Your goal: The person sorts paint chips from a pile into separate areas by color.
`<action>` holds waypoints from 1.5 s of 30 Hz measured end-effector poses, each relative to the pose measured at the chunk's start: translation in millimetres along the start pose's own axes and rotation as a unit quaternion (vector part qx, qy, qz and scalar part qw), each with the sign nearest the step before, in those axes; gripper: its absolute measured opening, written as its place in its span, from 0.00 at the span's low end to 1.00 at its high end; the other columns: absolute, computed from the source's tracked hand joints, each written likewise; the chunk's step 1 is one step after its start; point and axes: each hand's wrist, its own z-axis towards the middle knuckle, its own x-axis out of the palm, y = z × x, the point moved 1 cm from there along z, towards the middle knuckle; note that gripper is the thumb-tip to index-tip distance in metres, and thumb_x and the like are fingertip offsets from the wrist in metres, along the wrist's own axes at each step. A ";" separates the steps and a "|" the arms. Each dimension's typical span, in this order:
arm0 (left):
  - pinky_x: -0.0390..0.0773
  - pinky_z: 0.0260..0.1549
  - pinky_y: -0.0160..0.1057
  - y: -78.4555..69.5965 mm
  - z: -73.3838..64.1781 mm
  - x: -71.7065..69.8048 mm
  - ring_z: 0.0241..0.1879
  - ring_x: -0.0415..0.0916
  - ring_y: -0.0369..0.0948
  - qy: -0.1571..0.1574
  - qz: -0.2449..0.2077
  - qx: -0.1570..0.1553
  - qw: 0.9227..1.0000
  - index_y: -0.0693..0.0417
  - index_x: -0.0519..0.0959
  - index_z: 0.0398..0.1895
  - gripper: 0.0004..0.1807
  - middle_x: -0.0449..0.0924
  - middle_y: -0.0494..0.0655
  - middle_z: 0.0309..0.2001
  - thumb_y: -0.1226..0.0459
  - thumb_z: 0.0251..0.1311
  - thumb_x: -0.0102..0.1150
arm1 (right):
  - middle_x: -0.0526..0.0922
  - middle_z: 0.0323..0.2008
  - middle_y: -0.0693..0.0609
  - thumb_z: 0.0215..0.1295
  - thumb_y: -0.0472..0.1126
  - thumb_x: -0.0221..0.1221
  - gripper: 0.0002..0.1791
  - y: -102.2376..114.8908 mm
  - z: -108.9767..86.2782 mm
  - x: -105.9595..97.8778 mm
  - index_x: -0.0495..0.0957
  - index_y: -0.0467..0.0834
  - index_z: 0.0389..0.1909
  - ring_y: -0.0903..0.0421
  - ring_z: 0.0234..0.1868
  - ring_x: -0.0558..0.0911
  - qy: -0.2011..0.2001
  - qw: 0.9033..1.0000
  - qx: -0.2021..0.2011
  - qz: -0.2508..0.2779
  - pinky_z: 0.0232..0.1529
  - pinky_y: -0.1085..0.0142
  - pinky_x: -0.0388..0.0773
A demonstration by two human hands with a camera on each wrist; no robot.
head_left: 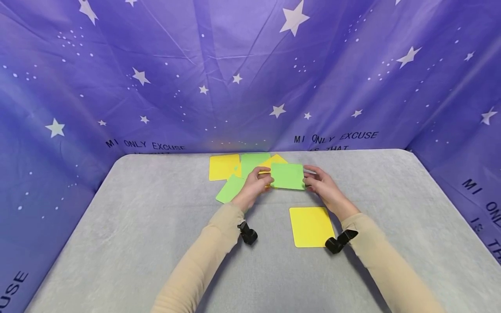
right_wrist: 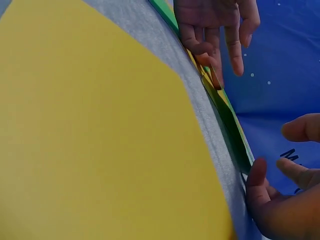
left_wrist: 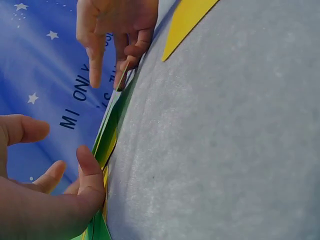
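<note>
A green card [head_left: 287, 176] is held by its two short ends, one hand at each side. My left hand [head_left: 252, 188] pinches the left end, and its index finger sticks out free of the card. At the right end, my right hand [head_left: 324, 188] grips the edge between thumb and a finger. Both wrist views show this card nearly edge-on, a thin green strip [right_wrist: 231, 125] between the hands. Behind and partly under it lies a yellow card [head_left: 278, 158], mostly covered.
Toward the back of the grey table [head_left: 137, 226] lie another yellow card [head_left: 224, 167], a green card [head_left: 254, 161] and a tilted green card [head_left: 230, 190]. Nearer me, a yellow card [head_left: 311, 227] lies flat beneath the right wrist. A purple star-patterned curtain [head_left: 219, 65] hangs behind.
</note>
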 end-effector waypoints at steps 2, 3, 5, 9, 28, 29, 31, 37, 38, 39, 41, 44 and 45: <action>0.77 0.40 0.38 1.3 -1.1 -0.2 0.39 0.76 0.43 0.002 0.003 0.002 1.000 0.64 0.68 0.61 0.22 0.73 0.58 0.52 0.73 0.62 0.52 | 0.63 0.61 0.32 0.68 0.31 0.49 0.34 -1.3 -0.7 0.4 0.51 0.35 0.73 0.61 0.41 0.74 -0.004 1.000 0.002 0.000 0.41 0.72 0.74; 0.77 0.39 0.38 1.9 -1.9 -0.3 0.37 0.75 0.42 0.004 0.002 0.004 1.000 0.64 0.68 0.61 0.22 0.73 0.57 0.51 0.73 0.62 0.52 | 0.64 0.59 0.33 0.68 0.31 0.50 0.33 -1.8 -1.2 0.6 0.52 0.34 0.73 0.61 0.39 0.74 -0.006 1.000 0.001 0.000 0.40 0.72 0.74; 0.76 0.36 0.36 2.7 -3.6 -1.0 0.33 0.74 0.41 0.008 0.002 0.006 1.000 0.64 0.68 0.60 0.22 0.74 0.56 0.48 0.73 0.62 0.52 | 0.66 0.55 0.36 0.67 0.31 0.50 0.33 -2.8 -2.1 1.0 0.53 0.33 0.72 0.62 0.38 0.73 -0.011 1.000 0.000 -0.001 0.39 0.72 0.74; 0.76 0.33 0.36 5.8 -5.6 -3.2 0.30 0.72 0.40 0.013 -0.002 0.013 1.000 0.64 0.68 0.60 0.23 0.73 0.54 0.44 0.74 0.61 0.51 | 0.68 0.50 0.41 0.67 0.31 0.52 0.32 -5.5 -4.6 2.1 0.56 0.31 0.70 0.61 0.37 0.72 -0.018 1.000 0.000 -0.017 0.38 0.72 0.74; 0.79 0.36 0.37 17.7 -26.5 -19.0 0.33 0.71 0.40 0.065 -0.025 0.036 0.997 0.65 0.68 0.62 0.27 0.67 0.50 0.39 0.81 0.57 0.54 | 0.68 0.49 0.39 0.63 0.29 0.55 0.31 -9.5 -30.9 18.6 0.61 0.31 0.68 0.60 0.37 0.71 -0.003 0.999 -0.030 -0.038 0.34 0.71 0.75; 0.78 0.36 0.37 18.5 -28.3 -20.2 0.32 0.71 0.40 0.068 -0.027 0.034 0.997 0.65 0.68 0.62 0.27 0.67 0.50 0.39 0.81 0.57 0.54 | 0.68 0.49 0.39 0.63 0.28 0.55 0.31 -9.8 -32.3 19.8 0.61 0.31 0.68 0.60 0.37 0.71 -0.002 0.999 -0.030 -0.034 0.34 0.71 0.75; 0.78 0.35 0.37 19.5 -32.3 -22.7 0.32 0.71 0.40 0.073 -0.028 0.032 0.996 0.64 0.67 0.62 0.27 0.66 0.50 0.39 0.81 0.57 0.53 | 0.68 0.48 0.39 0.63 0.27 0.55 0.30 -9.9 -35.0 22.8 0.62 0.31 0.67 0.60 0.36 0.71 0.000 0.999 -0.031 -0.028 0.34 0.72 0.74; 0.78 0.37 0.37 20.6 -44.0 -31.2 0.32 0.73 0.39 0.080 -0.013 0.039 0.996 0.64 0.67 0.63 0.30 0.66 0.49 0.39 0.81 0.54 0.54 | 0.68 0.47 0.39 0.60 0.25 0.56 0.30 -11.3 -40.7 33.9 0.65 0.30 0.65 0.63 0.33 0.70 -0.008 0.999 -0.040 -0.029 0.32 0.74 0.72; 0.78 0.38 0.37 20.5 -46.0 -33.0 0.32 0.73 0.39 0.081 -0.009 0.041 0.996 0.64 0.67 0.63 0.30 0.66 0.49 0.39 0.80 0.54 0.54 | 0.68 0.47 0.39 0.59 0.25 0.56 0.30 -11.4 -41.8 36.0 0.65 0.30 0.65 0.63 0.32 0.69 -0.008 0.999 -0.040 -0.029 0.31 0.75 0.71; 0.77 0.38 0.37 20.0 -48.3 -34.9 0.32 0.74 0.39 0.082 -0.004 0.041 0.996 0.63 0.67 0.63 0.30 0.66 0.49 0.39 0.80 0.54 0.54 | 0.68 0.47 0.39 0.59 0.24 0.56 0.30 -11.5 -43.0 38.0 0.65 0.30 0.65 0.64 0.31 0.68 -0.006 0.999 -0.041 -0.030 0.30 0.75 0.70; 0.77 0.39 0.38 19.9 -52.6 -39.8 0.32 0.75 0.38 0.085 0.005 0.046 0.995 0.62 0.67 0.64 0.31 0.66 0.49 0.39 0.80 0.54 0.54 | 0.68 0.48 0.39 0.59 0.24 0.56 0.30 -11.4 -45.9 41.9 0.65 0.30 0.65 0.65 0.29 0.66 0.000 0.999 -0.043 -0.029 0.29 0.76 0.67; 0.76 0.40 0.37 19.4 -59.5 -48.4 0.35 0.76 0.39 0.088 0.012 0.049 0.995 0.61 0.67 0.64 0.31 0.67 0.49 0.40 0.79 0.55 0.55 | 0.67 0.49 0.39 0.59 0.24 0.56 0.31 -10.2 -51.2 47.9 0.64 0.31 0.66 0.65 0.28 0.67 0.017 0.998 -0.051 -0.028 0.30 0.75 0.66; 0.76 0.40 0.37 19.7 -61.6 -51.7 0.35 0.76 0.39 0.089 0.014 0.050 0.995 0.61 0.66 0.64 0.31 0.67 0.49 0.41 0.79 0.55 0.55 | 0.67 0.50 0.38 0.59 0.24 0.56 0.31 -10.1 -52.8 50.0 0.64 0.31 0.66 0.64 0.29 0.68 0.024 0.998 -0.056 -0.029 0.30 0.75 0.67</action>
